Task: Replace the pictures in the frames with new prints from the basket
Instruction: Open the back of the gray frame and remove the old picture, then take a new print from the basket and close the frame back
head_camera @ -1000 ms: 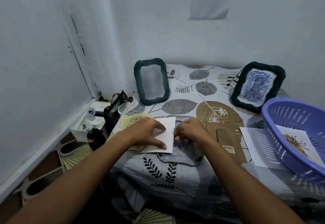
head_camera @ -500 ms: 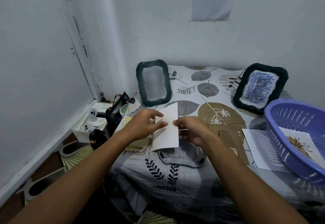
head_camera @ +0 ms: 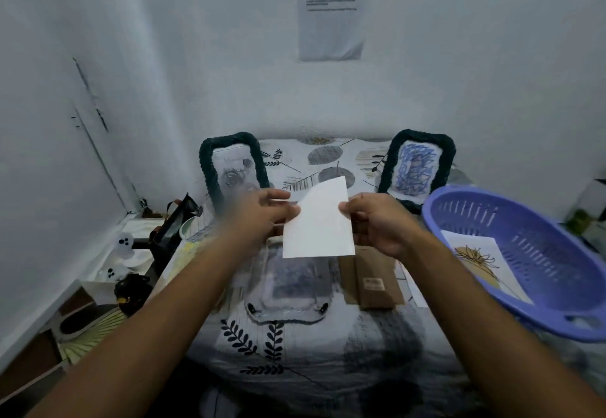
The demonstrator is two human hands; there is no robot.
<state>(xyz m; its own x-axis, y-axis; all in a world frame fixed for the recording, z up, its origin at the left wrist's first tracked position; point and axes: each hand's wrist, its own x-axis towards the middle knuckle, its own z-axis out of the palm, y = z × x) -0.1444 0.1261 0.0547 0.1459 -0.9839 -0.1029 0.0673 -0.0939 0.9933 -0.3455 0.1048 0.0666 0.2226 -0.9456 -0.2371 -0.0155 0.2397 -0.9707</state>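
Leaf-print cloth (head_camera: 295, 345) over the counter, set in a white-walled corner, notice (head_camera: 331, 11) taped high on the back wall. At right, purple basket (head_camera: 511, 253) tilted on the cloth, a print (head_camera: 485, 263) with a yellow-brown drawing lying inside. Upright at the back, two dark braided frames well apart: left frame (head_camera: 231, 165) with a grey floral picture, right frame (head_camera: 416, 165) with a blue scribble picture. Flat on the cloth near the front edge, a clear glass pane (head_camera: 288, 289) with small clips, blurred, and just right of it a brown backing board (head_camera: 372, 283). Raised above the pane and board, between the two hands, a white sheet (head_camera: 319, 221), blank side to the camera, roughly upright, its upper left corner hidden behind the fingers. Left hand (head_camera: 262, 217) motion-blurred at the sheet's left edge, grip apparently pinching that edge, though the blur leaves finger positions unclear. Right hand (head_camera: 377, 221) with its grip pinched on the right edge, thumb in front, fingers curled behind. At far left, beside the counter, a white tray (head_camera: 108, 267) with small ghost figures (head_camera: 124, 244) and dark clutter (head_camera: 170, 227), too indistinct to name.
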